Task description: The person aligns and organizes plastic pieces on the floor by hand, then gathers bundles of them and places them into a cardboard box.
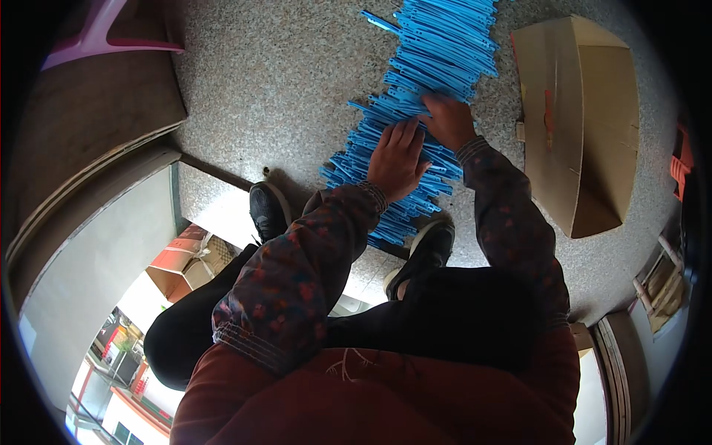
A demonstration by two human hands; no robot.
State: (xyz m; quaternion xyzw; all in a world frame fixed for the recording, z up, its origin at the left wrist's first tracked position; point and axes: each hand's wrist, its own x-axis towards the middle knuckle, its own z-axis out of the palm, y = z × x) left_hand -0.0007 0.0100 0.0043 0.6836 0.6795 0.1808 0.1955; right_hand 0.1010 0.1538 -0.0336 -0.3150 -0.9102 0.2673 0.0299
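Resting open left hand (398, 159) on loose blue strips (443, 48); cannot tell grip of right hand (451, 122). Could skew row by uneven pushing.

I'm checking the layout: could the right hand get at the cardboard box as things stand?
Probably yes: the right hand is at the blue strips, and only bare floor shows between them and the cardboard box.
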